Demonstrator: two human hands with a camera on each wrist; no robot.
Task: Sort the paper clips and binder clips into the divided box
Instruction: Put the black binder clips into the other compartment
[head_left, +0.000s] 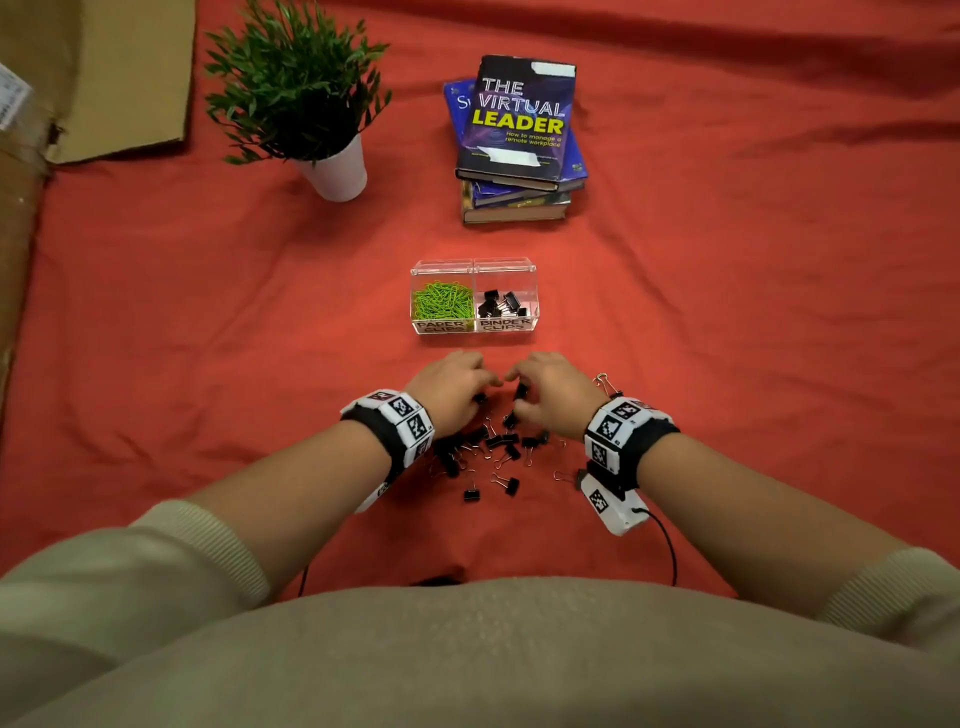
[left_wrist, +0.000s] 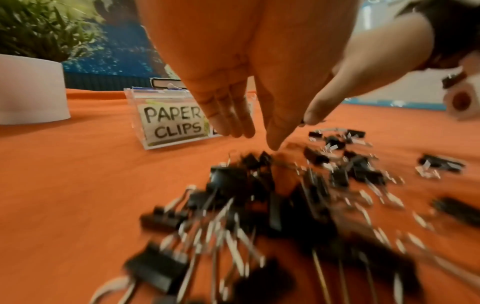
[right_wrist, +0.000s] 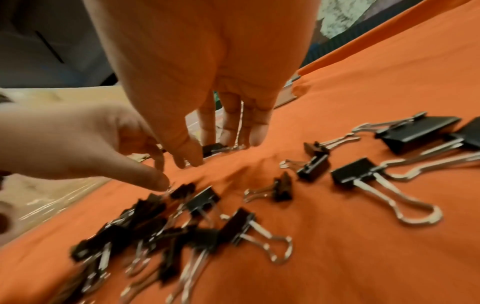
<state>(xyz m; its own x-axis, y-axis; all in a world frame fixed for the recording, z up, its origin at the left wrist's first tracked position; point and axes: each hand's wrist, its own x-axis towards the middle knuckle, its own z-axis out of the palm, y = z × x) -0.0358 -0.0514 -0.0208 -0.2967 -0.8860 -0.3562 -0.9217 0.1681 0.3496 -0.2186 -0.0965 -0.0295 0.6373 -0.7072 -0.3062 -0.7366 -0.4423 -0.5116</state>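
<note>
The clear divided box stands on the red cloth, with green paper clips in the left half and black binder clips in the right. A loose pile of binder clips lies in front of it. My left hand hovers over the pile's far left; its fingers point down and the thumb tip touches a clip, holding nothing. My right hand is over the pile's far right. Its thumb and fingers pinch a small binder clip.
A potted plant stands at the back left and a stack of books behind the box. Cardboard lies at the far left. One binder clip sits apart, beside my right wrist.
</note>
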